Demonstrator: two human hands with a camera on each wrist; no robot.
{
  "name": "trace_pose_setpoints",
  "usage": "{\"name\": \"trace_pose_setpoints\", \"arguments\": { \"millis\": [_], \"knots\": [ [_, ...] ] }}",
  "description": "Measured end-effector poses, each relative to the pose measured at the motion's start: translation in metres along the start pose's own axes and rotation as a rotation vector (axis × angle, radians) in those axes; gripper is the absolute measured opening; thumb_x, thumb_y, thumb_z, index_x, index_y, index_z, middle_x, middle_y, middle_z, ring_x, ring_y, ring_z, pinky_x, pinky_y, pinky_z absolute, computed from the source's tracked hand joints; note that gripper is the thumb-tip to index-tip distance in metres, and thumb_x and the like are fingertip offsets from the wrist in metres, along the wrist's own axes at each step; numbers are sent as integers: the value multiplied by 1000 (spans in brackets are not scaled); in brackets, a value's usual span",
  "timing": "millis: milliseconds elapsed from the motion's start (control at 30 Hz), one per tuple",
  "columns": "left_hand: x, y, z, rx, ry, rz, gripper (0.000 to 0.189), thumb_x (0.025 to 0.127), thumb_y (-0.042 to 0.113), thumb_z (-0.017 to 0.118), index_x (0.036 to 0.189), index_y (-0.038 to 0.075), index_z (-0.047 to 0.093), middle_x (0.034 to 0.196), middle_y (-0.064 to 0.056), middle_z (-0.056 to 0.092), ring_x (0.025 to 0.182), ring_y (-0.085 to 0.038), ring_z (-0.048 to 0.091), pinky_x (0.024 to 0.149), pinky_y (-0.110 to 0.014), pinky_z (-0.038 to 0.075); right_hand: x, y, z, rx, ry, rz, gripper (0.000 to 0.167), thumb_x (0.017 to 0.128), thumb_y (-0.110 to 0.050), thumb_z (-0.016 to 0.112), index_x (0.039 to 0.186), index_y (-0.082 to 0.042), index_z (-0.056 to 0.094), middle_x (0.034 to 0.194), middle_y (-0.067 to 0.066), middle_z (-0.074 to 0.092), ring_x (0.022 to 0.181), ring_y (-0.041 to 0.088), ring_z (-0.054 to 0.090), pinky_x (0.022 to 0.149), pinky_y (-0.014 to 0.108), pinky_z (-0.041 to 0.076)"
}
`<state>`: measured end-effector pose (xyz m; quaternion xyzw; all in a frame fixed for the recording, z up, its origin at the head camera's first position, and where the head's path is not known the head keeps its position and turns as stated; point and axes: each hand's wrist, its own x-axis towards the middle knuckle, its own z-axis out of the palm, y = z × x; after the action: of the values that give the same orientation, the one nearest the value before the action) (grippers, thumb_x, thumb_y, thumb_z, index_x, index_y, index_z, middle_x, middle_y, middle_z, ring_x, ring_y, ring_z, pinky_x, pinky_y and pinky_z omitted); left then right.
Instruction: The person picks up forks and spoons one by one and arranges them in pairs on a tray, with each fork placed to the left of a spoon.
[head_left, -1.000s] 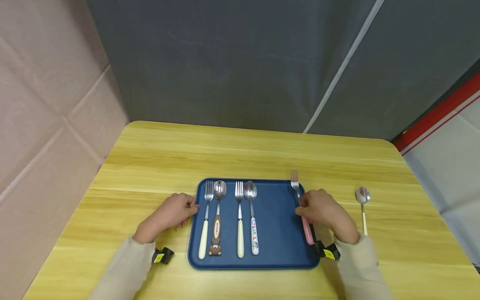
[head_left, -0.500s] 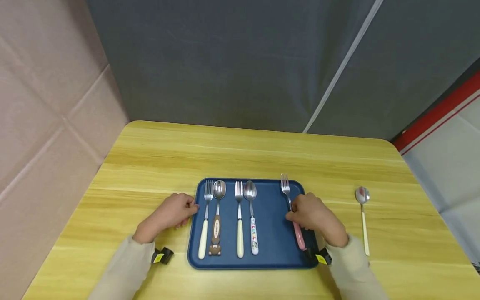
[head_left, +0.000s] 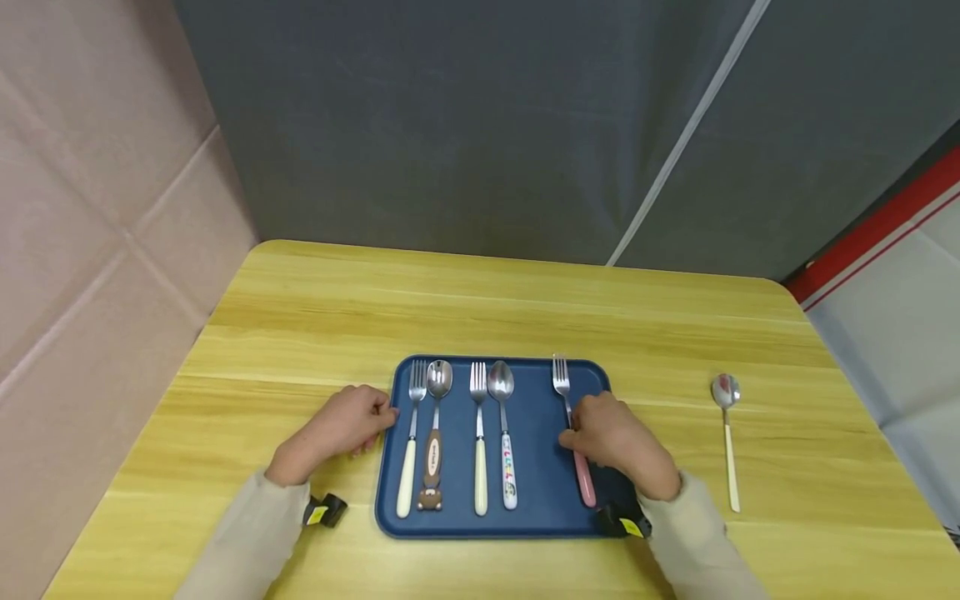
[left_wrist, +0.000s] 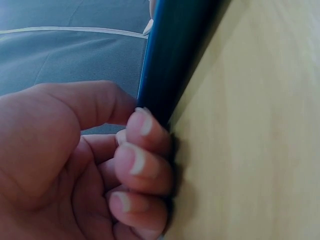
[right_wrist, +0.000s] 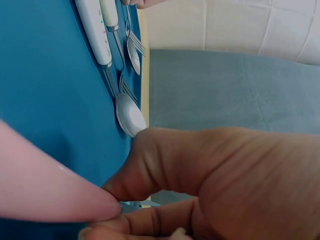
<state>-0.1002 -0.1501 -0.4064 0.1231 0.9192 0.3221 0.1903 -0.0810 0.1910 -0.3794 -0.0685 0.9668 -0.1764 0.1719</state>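
A dark blue tray (head_left: 540, 504) lies on the table. At its left edge, my left hand (head_left: 351, 422) pinches the rim; in the left wrist view the thumb lies over the tray wall (left_wrist: 172, 55) with the fingers curled beside it. My right hand (head_left: 621, 440) holds a pink-handled fork (head_left: 584, 482) between thumb and fingers over the tray's right part, tines pointing away. In the right wrist view the pink handle (right_wrist: 50, 185) fills the lower left, and the tines are mostly hidden behind the hand.
Side by side on the tray lie a cream-handled fork (head_left: 406, 483), a brown bear-handled spoon (head_left: 432, 462), another cream-handled fork (head_left: 481, 479) and a spoon with a patterned white handle (head_left: 509, 475). Right of the tray, a cream-handled spoon (head_left: 731, 467) rests on the wooden table (head_left: 480, 312).
My right hand has carried the pink-handled fork leftward, from the tray's right edge to further inside it, and the fork stands straighter. The left hand has stayed at the rim.
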Motion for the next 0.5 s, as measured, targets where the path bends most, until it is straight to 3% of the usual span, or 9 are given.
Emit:
{"name": "trace_pose_setpoints", "arguments": {
  "millis": [300, 500],
  "knots": [
    [0, 0, 2, -12, 2, -10, 33, 95, 16, 57, 62, 10, 53, 46, 0, 51, 35, -13, 47, 39, -28, 39, -1, -3, 4, -1, 13, -35, 40, 77, -11, 69, 45, -11, 45, 40, -7, 32, 36, 10, 40, 40, 21, 29],
    [0, 1, 1, -14, 1, -7, 33, 95, 16, 56, 63, 10, 53, 46, 0, 51, 35, -13, 46, 39, -28, 40, -1, -5, 6, 14, 25, -41, 42, 76, -9, 67, 44, -12, 40, 41, -8, 26, 36, 7, 30, 40, 21, 23]
  ]
}}
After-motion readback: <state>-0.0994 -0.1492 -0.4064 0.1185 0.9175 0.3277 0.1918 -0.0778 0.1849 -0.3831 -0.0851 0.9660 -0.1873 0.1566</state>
